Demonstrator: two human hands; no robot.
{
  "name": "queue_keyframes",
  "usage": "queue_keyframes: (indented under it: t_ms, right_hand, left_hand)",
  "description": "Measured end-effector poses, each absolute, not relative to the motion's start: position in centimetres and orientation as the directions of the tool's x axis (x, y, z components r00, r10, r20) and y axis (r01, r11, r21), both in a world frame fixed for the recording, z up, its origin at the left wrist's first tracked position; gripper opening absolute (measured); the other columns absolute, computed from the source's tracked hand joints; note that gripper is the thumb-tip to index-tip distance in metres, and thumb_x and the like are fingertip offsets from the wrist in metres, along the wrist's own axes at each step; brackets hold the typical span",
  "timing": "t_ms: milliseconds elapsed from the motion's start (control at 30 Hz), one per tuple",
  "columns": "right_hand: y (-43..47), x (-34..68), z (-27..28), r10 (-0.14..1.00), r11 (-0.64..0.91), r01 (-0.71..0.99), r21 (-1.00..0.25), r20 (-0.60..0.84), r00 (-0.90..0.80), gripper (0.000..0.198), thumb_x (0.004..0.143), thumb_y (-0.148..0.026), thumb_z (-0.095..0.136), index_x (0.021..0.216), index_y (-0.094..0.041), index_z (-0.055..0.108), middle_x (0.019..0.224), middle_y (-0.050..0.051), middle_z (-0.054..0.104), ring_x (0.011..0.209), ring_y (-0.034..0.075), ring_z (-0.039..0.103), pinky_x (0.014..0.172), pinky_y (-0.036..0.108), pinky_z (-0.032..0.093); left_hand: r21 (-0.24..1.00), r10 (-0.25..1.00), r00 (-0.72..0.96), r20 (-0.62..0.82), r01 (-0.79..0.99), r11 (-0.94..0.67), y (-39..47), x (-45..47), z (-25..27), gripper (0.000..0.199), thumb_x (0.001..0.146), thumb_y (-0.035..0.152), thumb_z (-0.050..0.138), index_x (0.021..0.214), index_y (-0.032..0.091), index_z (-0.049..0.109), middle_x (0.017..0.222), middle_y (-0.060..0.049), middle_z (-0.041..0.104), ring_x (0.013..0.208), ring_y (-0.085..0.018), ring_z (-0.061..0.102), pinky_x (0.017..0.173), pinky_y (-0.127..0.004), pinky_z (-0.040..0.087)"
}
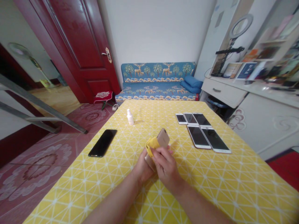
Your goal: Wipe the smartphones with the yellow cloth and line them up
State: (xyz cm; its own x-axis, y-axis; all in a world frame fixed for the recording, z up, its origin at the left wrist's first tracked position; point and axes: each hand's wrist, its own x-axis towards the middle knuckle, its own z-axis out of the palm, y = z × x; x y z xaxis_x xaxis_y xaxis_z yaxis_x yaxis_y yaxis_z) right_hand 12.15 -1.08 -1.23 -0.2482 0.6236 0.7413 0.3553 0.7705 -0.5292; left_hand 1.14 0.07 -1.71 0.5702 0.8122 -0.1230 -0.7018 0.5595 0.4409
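My left hand (143, 168) grips a gold phone (163, 137) from below, its back tilted up over the table's middle. My right hand (166, 164) presses a yellow cloth (152, 144) against the phone's left edge. Part of the phone is hidden behind my fingers. A small white spray bottle (130, 117) stands upright beyond my hands. A black phone (102, 142) lies flat to the left.
Several white phones (202, 132) lie face up in two rows at the right of the yellow-patterned table (229, 186). Beyond it are a blue sofa (156, 81), a red door (77, 46) and a white desk (257, 102) with a ring light.
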Motion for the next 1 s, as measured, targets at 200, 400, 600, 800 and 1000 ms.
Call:
queue_keyframes:
  t_ms: [200,400,600,800,1000]
  right_hand:
    - [2.1,15.4,-1.4,0.688,0.631,0.525,-0.571,0.724,-0.040,0.037,0.094,-0.017,0.040,0.126,-0.025,0.056,0.093,0.006,0.056,0.086,0.019,0.056,0.074,0.032,0.049]
    - [3.5,17.1,-1.4,0.748,0.498,0.576,-0.648,0.657,0.092,0.028,0.094,-0.023,0.040,0.108,-0.019,0.064,0.086,0.005,0.054,0.079,0.018,0.055,0.071,0.033,0.048]
    - [1.9,14.8,-1.5,0.773,0.566,0.459,-0.684,0.634,-0.008,0.024,0.094,-0.021,0.042,0.103,-0.020,0.063,0.089,0.006,0.058,0.084,0.019,0.057,0.072,0.031,0.049]
    - [-0.3,12.4,-1.9,0.754,0.640,0.394,-0.660,0.638,-0.155,0.024,0.092,-0.017,0.043,0.106,-0.021,0.063,0.095,0.008,0.062,0.090,0.021,0.059,0.078,0.034,0.050]
    - [-1.1,11.9,-1.8,0.713,0.679,0.522,-0.515,0.632,-0.304,0.031,0.092,-0.012,0.041,0.114,-0.020,0.061,0.095,0.009,0.063,0.084,0.021,0.058,0.073,0.035,0.049]
  left_hand:
    - [0.457,0.766,0.629,-0.131,-0.647,0.610,-0.3,1.0,0.1,0.040,0.075,0.028,0.051,0.108,0.008,0.062,0.094,-0.013,0.071,0.089,-0.025,0.065,0.086,-0.040,0.047]
    - [0.395,0.783,0.621,-0.025,-0.713,0.579,-0.4,0.7,1.1,0.066,0.068,0.024,0.048,0.130,0.003,0.047,0.125,-0.020,0.060,0.123,-0.033,0.049,0.106,-0.048,0.031]
    - [0.302,0.889,0.451,-0.082,-0.839,0.453,0.5,-0.3,0.1,0.062,0.072,0.025,0.050,0.131,0.008,0.047,0.111,-0.016,0.068,0.111,-0.030,0.059,0.101,-0.045,0.038]
    - [0.276,0.945,0.321,-0.057,-0.905,0.324,1.1,-0.8,0.1,0.063,0.074,0.025,0.048,0.134,0.006,0.045,0.116,-0.018,0.065,0.107,-0.027,0.062,0.098,-0.039,0.043]
    - [0.306,0.974,0.179,-0.141,-0.927,0.215,1.1,-0.2,0.3,0.061,0.075,0.029,0.048,0.130,0.004,0.047,0.111,-0.020,0.065,0.106,-0.031,0.062,0.094,-0.044,0.046]
